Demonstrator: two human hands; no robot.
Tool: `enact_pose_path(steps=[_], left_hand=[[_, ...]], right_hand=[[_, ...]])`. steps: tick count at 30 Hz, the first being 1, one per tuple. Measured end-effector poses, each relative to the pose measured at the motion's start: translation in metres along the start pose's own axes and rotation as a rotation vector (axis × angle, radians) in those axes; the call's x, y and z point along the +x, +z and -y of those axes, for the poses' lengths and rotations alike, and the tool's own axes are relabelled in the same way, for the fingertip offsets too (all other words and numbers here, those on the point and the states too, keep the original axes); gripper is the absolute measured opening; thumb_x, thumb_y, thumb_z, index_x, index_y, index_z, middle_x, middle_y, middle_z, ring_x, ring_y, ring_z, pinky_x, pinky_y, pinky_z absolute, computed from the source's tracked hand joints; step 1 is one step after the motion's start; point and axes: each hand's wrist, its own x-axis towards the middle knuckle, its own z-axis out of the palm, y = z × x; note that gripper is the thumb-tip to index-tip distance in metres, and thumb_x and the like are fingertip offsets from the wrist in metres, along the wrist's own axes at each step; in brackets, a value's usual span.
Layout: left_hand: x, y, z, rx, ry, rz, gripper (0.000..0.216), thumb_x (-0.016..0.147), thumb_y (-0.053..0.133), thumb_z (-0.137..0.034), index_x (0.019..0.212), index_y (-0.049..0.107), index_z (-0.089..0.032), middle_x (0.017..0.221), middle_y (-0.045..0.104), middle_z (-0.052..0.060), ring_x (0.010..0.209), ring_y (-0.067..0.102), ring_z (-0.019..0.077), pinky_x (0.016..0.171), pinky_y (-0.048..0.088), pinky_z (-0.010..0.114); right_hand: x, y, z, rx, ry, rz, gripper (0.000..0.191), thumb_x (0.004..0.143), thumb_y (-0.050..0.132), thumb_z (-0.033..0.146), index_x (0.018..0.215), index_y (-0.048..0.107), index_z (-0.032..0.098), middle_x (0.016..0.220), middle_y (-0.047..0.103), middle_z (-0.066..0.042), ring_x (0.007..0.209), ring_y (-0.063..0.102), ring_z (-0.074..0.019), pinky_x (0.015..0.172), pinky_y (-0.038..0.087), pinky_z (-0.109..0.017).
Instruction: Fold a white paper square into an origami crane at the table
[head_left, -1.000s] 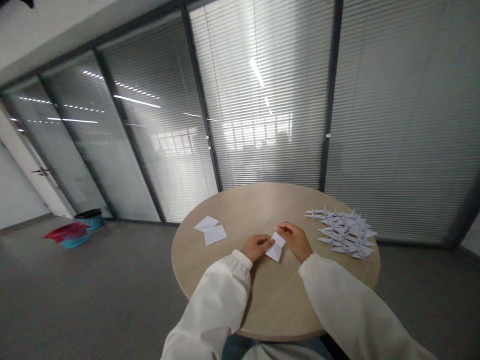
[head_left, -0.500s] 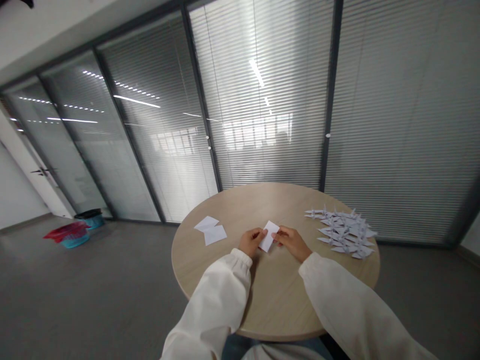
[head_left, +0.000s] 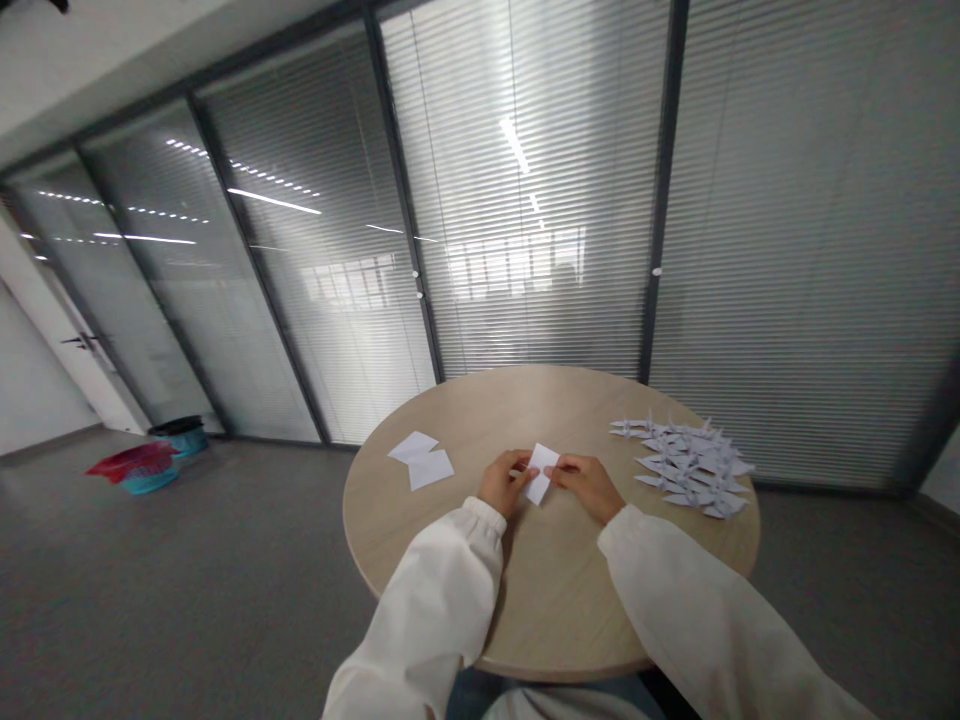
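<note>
A small white folded paper (head_left: 541,462) is held between my two hands over the middle of the round table. My left hand (head_left: 504,480) pinches its left edge, thumb on top. From the other side my right hand (head_left: 589,485) grips the right edge with thumb and fingers. To the left lie flat white paper sheets (head_left: 430,468), partly overlapping. On the right is a cluster of several folded white paper cranes (head_left: 694,465) with pointed tips.
The round wooden table (head_left: 562,600) stands close to a glass partition with blinds (head_left: 540,200). On the floor at far left are a blue bin with a red liner (head_left: 142,468) and another with a black liner (head_left: 182,433), near a white door (head_left: 82,345).
The paper has shifted and turned slightly in my fingers, and both thumbs now reach further onto its face. The sheets and cranes stay put.
</note>
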Motion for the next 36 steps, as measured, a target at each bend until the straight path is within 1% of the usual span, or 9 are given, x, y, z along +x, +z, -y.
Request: enact_pose_path(steps=[7, 12, 15, 20, 25, 28, 31, 34, 36], left_hand=[[-0.002, 0.004, -0.001, -0.021, 0.002, 0.116, 0.050, 0.068, 0.060, -0.034, 0.115, 0.051, -0.020, 0.101, 0.060, 0.007, 0.086, 0.055, 0.0184, 0.070, 0.046, 0.029], [-0.002, 0.006, -0.002, -0.019, -0.014, 0.137, 0.068, 0.057, 0.069, -0.033, 0.120, 0.047, -0.020, 0.106, 0.058, 0.008, 0.089, 0.054, 0.0207, 0.075, 0.045, 0.032], [-0.003, 0.006, -0.003, -0.012, -0.038, 0.161, 0.074, 0.055, 0.070, -0.031, 0.123, 0.043, -0.019, 0.106, 0.058, 0.008, 0.087, 0.054, 0.0199, 0.076, 0.045, 0.032], [-0.004, 0.008, 0.000, -0.093, -0.067, 0.198, 0.068, 0.065, 0.063, -0.033, 0.126, 0.038, -0.019, 0.102, 0.060, 0.007, 0.080, 0.056, 0.0169, 0.077, 0.044, 0.033], [-0.002, 0.011, 0.005, -0.293, -0.080, 0.225, 0.071, 0.066, 0.063, -0.035, 0.127, 0.035, -0.014, 0.110, 0.056, 0.013, 0.092, 0.055, 0.0200, 0.084, 0.041, 0.036], [-0.001, 0.012, 0.005, -0.474, -0.076, 0.265, 0.070, 0.065, 0.066, -0.033, 0.125, 0.038, -0.014, 0.113, 0.054, 0.014, 0.099, 0.052, 0.0217, 0.087, 0.038, 0.037], [0.000, 0.011, 0.001, -0.635, -0.085, 0.317, 0.066, 0.063, 0.068, -0.033, 0.121, 0.043, -0.014, 0.112, 0.054, 0.015, 0.099, 0.053, 0.0227, 0.084, 0.040, 0.037], [0.000, 0.008, -0.004, -0.724, -0.121, 0.338, 0.060, 0.062, 0.069, -0.033, 0.115, 0.049, -0.014, 0.110, 0.055, 0.014, 0.097, 0.052, 0.0236, 0.079, 0.043, 0.036], [-0.001, 0.006, -0.007, -0.763, -0.133, 0.343, 0.054, 0.063, 0.068, -0.034, 0.110, 0.052, -0.014, 0.109, 0.055, 0.013, 0.098, 0.052, 0.0239, 0.079, 0.043, 0.036]], right_hand=[[0.001, 0.000, -0.002, 0.015, 0.031, -0.022, 0.028, 0.066, 0.058, 0.042, 0.058, 0.061, 0.015, 0.051, 0.057, 0.002, 0.050, 0.051, -0.0122, 0.048, 0.037, -0.021], [0.000, -0.001, 0.002, 0.031, 0.042, -0.007, 0.029, 0.066, 0.059, 0.043, 0.057, 0.060, 0.015, 0.051, 0.058, 0.001, 0.049, 0.052, -0.0122, 0.049, 0.037, -0.021], [0.000, -0.001, 0.003, 0.058, 0.046, 0.001, 0.029, 0.066, 0.060, 0.042, 0.057, 0.060, 0.015, 0.051, 0.058, 0.001, 0.050, 0.052, -0.0121, 0.050, 0.038, -0.021], [0.002, -0.001, 0.000, 0.078, 0.053, -0.029, 0.028, 0.066, 0.061, 0.042, 0.062, 0.061, 0.014, 0.056, 0.059, 0.001, 0.054, 0.053, -0.0125, 0.054, 0.040, -0.022], [0.002, 0.000, 0.004, 0.180, 0.054, -0.011, 0.029, 0.065, 0.062, 0.042, 0.065, 0.061, 0.014, 0.058, 0.060, 0.000, 0.056, 0.054, -0.0130, 0.055, 0.042, -0.023], [0.000, 0.000, 0.011, 0.272, 0.073, -0.012, 0.032, 0.062, 0.064, 0.044, 0.068, 0.060, 0.013, 0.061, 0.061, -0.002, 0.057, 0.056, -0.0141, 0.057, 0.044, -0.024], [0.000, 0.001, 0.016, 0.320, 0.083, -0.019, 0.034, 0.061, 0.066, 0.046, 0.071, 0.060, 0.013, 0.062, 0.062, -0.003, 0.058, 0.056, -0.0141, 0.057, 0.044, -0.025], [0.000, 0.001, 0.016, 0.334, 0.075, -0.024, 0.036, 0.060, 0.066, 0.046, 0.072, 0.060, 0.013, 0.061, 0.061, -0.002, 0.057, 0.055, -0.0135, 0.056, 0.043, -0.024], [0.000, 0.001, 0.014, 0.338, 0.067, -0.021, 0.037, 0.061, 0.065, 0.047, 0.074, 0.060, 0.013, 0.062, 0.061, -0.002, 0.058, 0.056, -0.0139, 0.056, 0.043, -0.024]])
